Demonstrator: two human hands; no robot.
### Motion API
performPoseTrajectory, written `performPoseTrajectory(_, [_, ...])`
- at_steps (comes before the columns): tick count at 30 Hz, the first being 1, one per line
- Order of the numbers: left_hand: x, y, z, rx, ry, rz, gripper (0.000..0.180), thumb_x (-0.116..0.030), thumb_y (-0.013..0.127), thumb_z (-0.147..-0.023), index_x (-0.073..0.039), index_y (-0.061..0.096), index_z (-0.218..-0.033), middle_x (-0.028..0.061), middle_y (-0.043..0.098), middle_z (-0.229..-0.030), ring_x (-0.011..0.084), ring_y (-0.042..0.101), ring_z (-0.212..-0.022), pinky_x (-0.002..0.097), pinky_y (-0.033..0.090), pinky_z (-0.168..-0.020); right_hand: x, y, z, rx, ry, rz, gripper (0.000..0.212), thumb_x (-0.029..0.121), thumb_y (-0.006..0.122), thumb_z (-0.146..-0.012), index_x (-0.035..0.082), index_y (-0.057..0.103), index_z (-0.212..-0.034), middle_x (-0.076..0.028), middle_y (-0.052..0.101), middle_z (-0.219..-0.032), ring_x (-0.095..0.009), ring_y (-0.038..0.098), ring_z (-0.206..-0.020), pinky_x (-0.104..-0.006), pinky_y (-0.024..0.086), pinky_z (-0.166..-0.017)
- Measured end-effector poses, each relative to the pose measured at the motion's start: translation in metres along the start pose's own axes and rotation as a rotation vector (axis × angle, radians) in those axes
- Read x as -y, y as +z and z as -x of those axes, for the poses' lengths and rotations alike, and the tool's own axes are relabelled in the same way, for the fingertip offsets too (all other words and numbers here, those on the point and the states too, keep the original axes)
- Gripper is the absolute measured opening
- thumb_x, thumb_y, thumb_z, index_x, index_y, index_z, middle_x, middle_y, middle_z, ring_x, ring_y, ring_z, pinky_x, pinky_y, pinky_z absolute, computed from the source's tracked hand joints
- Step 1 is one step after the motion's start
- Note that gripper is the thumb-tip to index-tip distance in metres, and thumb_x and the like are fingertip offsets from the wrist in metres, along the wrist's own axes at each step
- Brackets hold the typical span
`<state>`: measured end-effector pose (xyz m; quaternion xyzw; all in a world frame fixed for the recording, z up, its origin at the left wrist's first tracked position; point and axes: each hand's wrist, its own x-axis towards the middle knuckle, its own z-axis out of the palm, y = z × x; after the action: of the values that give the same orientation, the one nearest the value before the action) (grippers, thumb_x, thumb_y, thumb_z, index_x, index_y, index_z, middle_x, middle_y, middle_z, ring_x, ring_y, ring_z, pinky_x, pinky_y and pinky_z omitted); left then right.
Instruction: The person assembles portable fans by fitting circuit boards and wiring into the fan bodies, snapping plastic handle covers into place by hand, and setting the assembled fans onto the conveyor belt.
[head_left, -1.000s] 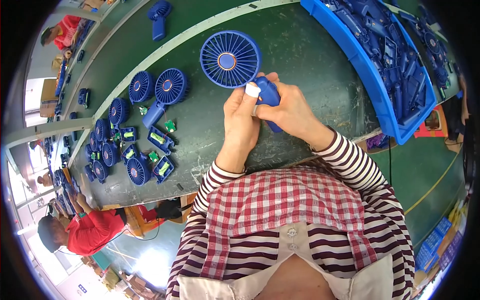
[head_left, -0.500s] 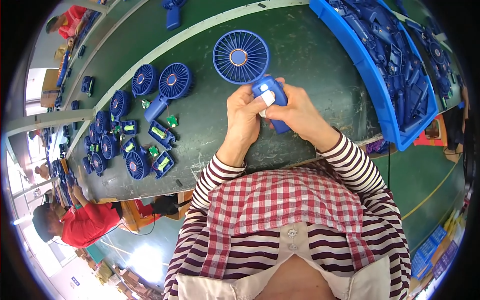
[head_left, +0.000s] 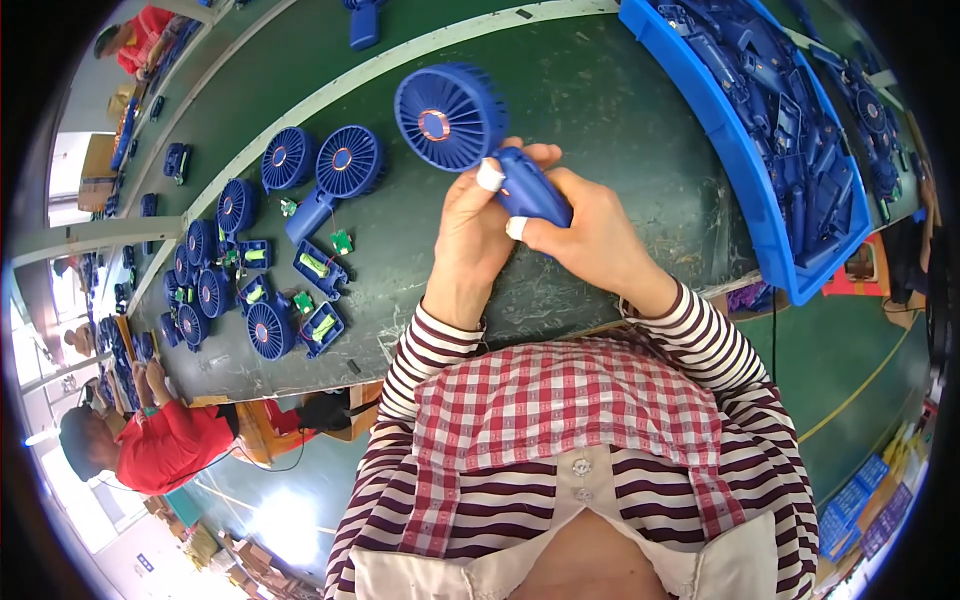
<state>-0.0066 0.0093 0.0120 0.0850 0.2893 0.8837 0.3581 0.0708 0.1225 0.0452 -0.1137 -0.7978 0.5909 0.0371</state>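
Observation:
A blue handheld fan [head_left: 452, 118] is held above the bench, its round grille tilted toward the upper left. My left hand [head_left: 478, 225] is closed round the fan's handle near its neck, the white-wrapped thumb lying along its side. On the handle's lower end, my right hand [head_left: 590, 225] is closed too, its thumb, also with a white wrap, pressed on the near side. The fingers behind the handle are partly hidden. Left of my hands lies another blue fan [head_left: 348, 163] with its handle on, a small green circuit board [head_left: 341, 242] beside it.
Several loose fan heads [head_left: 268, 330] and open handle shells [head_left: 321, 268] with green cells lie on the dark green bench [head_left: 400, 300] at left. A blue bin [head_left: 745, 165] of blue plastic parts stands at right. A co-worker in red [head_left: 175, 445] sits at lower left.
The fan has turned in my hands: its grille now tilts to the left, and the handle shows its side. The light on the handle no longer shows.

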Motion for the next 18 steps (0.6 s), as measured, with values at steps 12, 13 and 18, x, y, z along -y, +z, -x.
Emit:
performPoseTrajectory(12, [0.006,0.009,0.016,0.131,0.037,0.018,0.061,-0.024,0.076,-0.069,-0.012,0.045,-0.120,0.0089,0.056,-0.112,0.0353,0.042,-0.120,0.0539,0.028,-0.105,0.003,0.015,0.018,-0.268,-0.373,0.264,0.031,0.022,0.067,-0.073,-0.001,0.055,-0.090,-0.012,0.059,-0.061,-0.028,0.060,-0.051,-0.0345,0.046,-0.045])
performPoseTrajectory(13, [0.007,0.010,0.016,0.130,0.030,0.015,0.061,-0.024,0.076,-0.069,-0.012,0.045,-0.120,0.0089,0.056,-0.112,0.0353,0.042,-0.120,0.0539,0.028,-0.105,0.004,0.016,0.019,-0.288,-0.413,0.303,0.033,0.022,0.067,-0.073,-0.001,0.055,-0.092,-0.012,0.059,-0.062,-0.028,0.060,-0.052,-0.0347,0.047,-0.046])
performPoseTrajectory(18, [0.007,0.009,0.017,0.233,0.017,0.182,0.048,-0.020,0.073,-0.071,-0.013,0.047,-0.110,0.0019,0.058,-0.096,0.0276,0.049,-0.110,0.0541,0.019,-0.109,0.012,0.014,0.025,-0.259,-0.461,0.341,0.037,0.023,0.069,-0.070,-0.001,0.054,-0.094,-0.011,0.059,-0.063,-0.026,0.061,-0.052,-0.0338,0.048,-0.046])
